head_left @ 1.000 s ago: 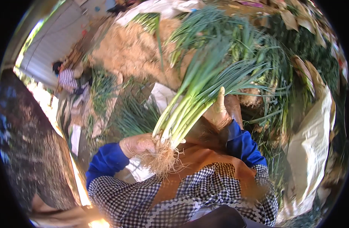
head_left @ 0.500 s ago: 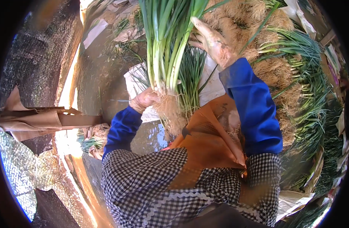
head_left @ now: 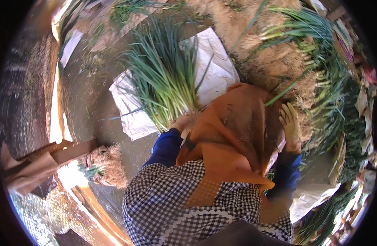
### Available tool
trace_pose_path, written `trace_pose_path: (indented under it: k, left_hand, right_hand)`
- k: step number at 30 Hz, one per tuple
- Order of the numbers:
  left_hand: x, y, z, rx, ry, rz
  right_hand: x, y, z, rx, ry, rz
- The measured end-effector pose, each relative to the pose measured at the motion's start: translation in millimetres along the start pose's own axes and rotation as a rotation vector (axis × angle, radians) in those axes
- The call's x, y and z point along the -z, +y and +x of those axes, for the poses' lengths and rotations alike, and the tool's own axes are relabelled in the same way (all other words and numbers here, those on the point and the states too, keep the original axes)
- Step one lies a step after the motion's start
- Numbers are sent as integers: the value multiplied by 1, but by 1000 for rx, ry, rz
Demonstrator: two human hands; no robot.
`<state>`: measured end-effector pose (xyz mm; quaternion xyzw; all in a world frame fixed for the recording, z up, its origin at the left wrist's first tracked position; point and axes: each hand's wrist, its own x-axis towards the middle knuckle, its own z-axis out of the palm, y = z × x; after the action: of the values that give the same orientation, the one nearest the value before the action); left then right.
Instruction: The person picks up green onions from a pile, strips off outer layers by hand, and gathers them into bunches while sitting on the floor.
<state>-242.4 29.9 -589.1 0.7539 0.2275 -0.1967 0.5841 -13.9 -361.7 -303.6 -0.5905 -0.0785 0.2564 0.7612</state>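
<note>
A wide bunch of green onions [head_left: 164, 69] lies on a white sheet [head_left: 215, 61], its leaves pointing away from me and its root end near my knees. At that root end is my left hand [head_left: 186, 122], closed around the base of the stalks; its fingers are partly hidden. My right hand [head_left: 291, 125] is open and holds nothing. Its fingers are stretched out beside the orange cloth [head_left: 241, 123] over my lap, close to the brown roots on the right.
On the right, many green onions [head_left: 319, 102] lie in a curved row, next to a mass of straw-coloured roots [head_left: 246, 24]. To the left, a small rooty bundle [head_left: 110, 166] sits by a brown-wrapped bar [head_left: 61, 158]. Loose greens [head_left: 129, 10] lie on the floor farther off.
The upright bunch in my left hand has come down onto the white sheet. My right hand has left the leaves and drawn back to the right side of my lap.
</note>
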Motion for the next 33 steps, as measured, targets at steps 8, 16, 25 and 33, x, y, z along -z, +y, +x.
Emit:
trace_pose_path:
  k: [8, 16, 25, 33]
  left_hand:
    - [-44, 73, -31, 263, 153, -953]
    - [-54, 136, -23, 261, 60, -400]
    - [-77, 208, -6, 178, -66, -128]
    - [-103, 295, 8, 30, -198, 201]
  right_hand:
    - [134, 109, -178, -331, 730, -1495]
    - [42, 255, -432, -882, 763, -1302]
    - [26, 232, -489, -1379, 567, -953]
    - [280, 106, -297, -251, 1671, -1231]
